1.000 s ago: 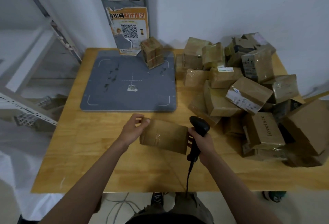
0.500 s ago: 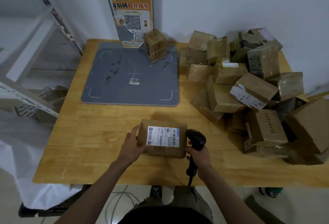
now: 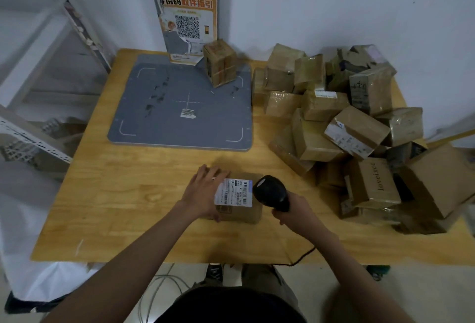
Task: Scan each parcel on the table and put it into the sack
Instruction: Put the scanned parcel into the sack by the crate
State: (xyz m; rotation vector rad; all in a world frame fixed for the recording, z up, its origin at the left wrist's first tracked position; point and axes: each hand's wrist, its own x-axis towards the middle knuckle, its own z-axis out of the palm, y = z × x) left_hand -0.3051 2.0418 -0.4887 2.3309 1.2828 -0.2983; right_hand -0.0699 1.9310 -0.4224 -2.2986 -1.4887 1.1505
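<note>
The parcel [image 3: 239, 200] lies on the wooden table [image 3: 123, 209] near its front edge, white label [image 3: 233, 192] facing up. The left hand [image 3: 204, 191] grips the parcel's left end, fingers spread over the top and thumb under the near side. The right hand [image 3: 295, 211] is clenched round the handle of a black scanner [image 3: 271, 191], whose head sits just at 3 o'clock of the label; its cord [image 3: 300, 257] runs off the front edge.

At 2 o'clock from the parcel a loose heap of brown boxes [image 3: 341, 130] crowds the right half of the table, reaching close to the scanner hand. At 12 o'clock a grey mat [image 3: 159, 117] lies flat, with one small box [image 3: 219, 65] standing on its far right corner and a poster with a QR code [image 3: 187, 24] behind it. A metal rack [image 3: 38, 122] stands at 10 o'clock, off the table's left edge. A white sack [image 3: 33, 279] hangs at 8 o'clock below the front left corner. Bare wood stretches between the parcel and the left edge
</note>
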